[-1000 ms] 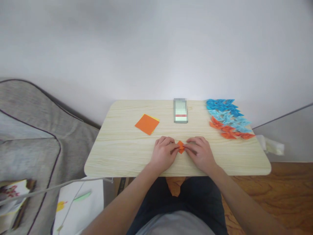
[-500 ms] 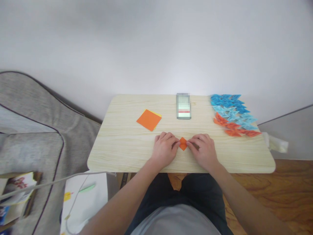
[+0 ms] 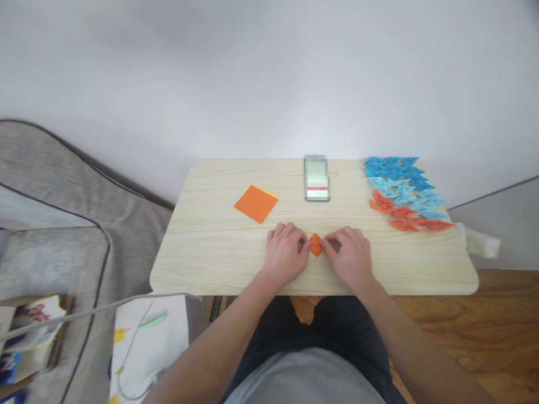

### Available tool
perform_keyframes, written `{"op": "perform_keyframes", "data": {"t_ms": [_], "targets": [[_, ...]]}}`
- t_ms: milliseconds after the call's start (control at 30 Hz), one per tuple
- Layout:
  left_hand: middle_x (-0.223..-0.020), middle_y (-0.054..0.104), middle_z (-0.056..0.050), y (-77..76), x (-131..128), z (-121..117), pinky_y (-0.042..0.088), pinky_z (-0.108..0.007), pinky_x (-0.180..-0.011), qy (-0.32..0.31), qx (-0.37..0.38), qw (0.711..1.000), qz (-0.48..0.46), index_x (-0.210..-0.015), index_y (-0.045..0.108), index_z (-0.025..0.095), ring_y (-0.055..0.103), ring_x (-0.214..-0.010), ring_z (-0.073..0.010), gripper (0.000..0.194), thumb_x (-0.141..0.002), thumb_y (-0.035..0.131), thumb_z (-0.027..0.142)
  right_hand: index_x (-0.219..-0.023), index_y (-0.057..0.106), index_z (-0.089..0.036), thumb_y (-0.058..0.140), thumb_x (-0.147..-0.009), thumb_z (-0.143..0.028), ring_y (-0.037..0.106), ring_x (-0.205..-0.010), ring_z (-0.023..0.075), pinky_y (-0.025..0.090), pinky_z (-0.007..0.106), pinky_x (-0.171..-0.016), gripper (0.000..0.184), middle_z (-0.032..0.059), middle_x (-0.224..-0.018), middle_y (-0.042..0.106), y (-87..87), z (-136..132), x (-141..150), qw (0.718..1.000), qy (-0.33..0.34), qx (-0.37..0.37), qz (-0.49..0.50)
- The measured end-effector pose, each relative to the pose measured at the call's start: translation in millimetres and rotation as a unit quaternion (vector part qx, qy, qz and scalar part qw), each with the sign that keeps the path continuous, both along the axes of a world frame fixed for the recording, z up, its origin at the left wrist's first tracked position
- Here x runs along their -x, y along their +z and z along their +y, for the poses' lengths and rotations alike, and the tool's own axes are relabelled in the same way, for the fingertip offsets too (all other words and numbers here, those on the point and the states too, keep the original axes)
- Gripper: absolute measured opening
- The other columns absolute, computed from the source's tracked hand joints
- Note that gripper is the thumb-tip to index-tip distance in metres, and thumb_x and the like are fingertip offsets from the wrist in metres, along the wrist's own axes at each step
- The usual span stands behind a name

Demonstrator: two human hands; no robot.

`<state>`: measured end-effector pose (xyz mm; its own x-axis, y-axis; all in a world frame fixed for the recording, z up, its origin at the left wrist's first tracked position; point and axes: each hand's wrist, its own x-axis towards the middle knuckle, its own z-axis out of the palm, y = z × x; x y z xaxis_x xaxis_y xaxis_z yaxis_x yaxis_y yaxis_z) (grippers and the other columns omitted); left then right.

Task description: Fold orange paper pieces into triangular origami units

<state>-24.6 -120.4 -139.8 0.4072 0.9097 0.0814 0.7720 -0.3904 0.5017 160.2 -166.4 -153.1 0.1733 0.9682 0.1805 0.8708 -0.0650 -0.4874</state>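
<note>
The small orange paper (image 3: 316, 245) lies directly on the near side of the phone (image 3: 317, 178), between the left hand (image 3: 287, 252) and the right hand (image 3: 348, 255); the fingers of each hand appear to be grasping it, one side corner apiece, with thumb and forefinger. The likeliest trouble is in that hold: if one side pulls harder than the other, the paper could twist and its creases come out crooked, and a firm outward tug could tear a corner. Since the piece is so little and the fingertips cover its edges, a layer could slip out of line without being noticed, or the whole thing could spring open if one hand let go too soon. Wider sweeps carry other risks. Left of the phone and somewhat nearer the person, the square sheets (image 3: 256, 204) lie loose, orange over yellow, and a stray knuckle of the left hand could push them askew. Right of the phone, the folded pieces (image 3: 396, 168) in blue, light blue and orange sit packed close together; a bump from the right hand could scatter them or knock those farthest from the phone off the surface (image 3: 202, 269).
</note>
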Motion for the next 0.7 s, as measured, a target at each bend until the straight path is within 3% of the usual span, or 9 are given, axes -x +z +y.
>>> {"op": "perform_keyframes", "data": {"t_ms": [100,233,467,700], "targets": [[-0.104,0.069,-0.005,1.1,0.8,-0.5,0.038,-0.043,-0.088,-0.003,0.002,1.000,-0.005,-0.096,0.068,0.026,0.055,-0.106,-0.0275,0.006,-0.095,0.066,0.031,-0.085,0.074,-0.026,0.073,-0.092,-0.041,0.058,-0.096,0.0273,0.034,0.040,-0.080,0.017,0.0043,-0.092,0.070,1.9,1.7,-0.2,1.000,0.002,0.007,0.001],[-0.104,0.069,-0.002,1.7,1.7,-0.5,0.038,-0.042,-0.089,-0.016,0.002,1.000,-0.015,-0.117,0.071,0.037,0.055,-0.106,-0.0253,0.022,-0.098,0.062,0.030,-0.085,0.075,-0.026,0.074,-0.091,-0.039,0.058,-0.096,0.0270,0.034,0.039,-0.080,0.014,0.0036,-0.091,0.070,1.3,1.8,-1.7,1.000,0.007,0.007,0.008],[-0.103,0.066,-0.003,-0.4,2.8,-0.7,0.038,-0.043,-0.090,-0.021,-0.001,1.000,-0.016,-0.117,0.076,0.041,0.055,-0.105,-0.0250,0.023,-0.099,0.062,0.034,-0.101,0.076,-0.029,0.074,-0.093,-0.037,0.059,-0.096,0.0247,0.035,0.039,-0.084,0.012,0.0020,-0.093,0.071,-2.7,-2.1,-4.0,0.999,0.009,-0.009,0.031],[-0.103,0.066,-0.003,-1.0,4.5,1.6,0.038,-0.043,-0.089,-0.033,0.002,0.999,-0.009,-0.117,0.076,0.041,0.055,-0.105,-0.0249,0.025,-0.098,0.063,0.032,-0.100,0.078,-0.032,0.068,-0.096,-0.033,0.059,-0.099,0.0242,0.037,0.039,-0.085,0.011,0.0020,-0.097,0.071,-5.2,-5.0,-8.8,0.999,0.026,-0.014,0.045]]}}
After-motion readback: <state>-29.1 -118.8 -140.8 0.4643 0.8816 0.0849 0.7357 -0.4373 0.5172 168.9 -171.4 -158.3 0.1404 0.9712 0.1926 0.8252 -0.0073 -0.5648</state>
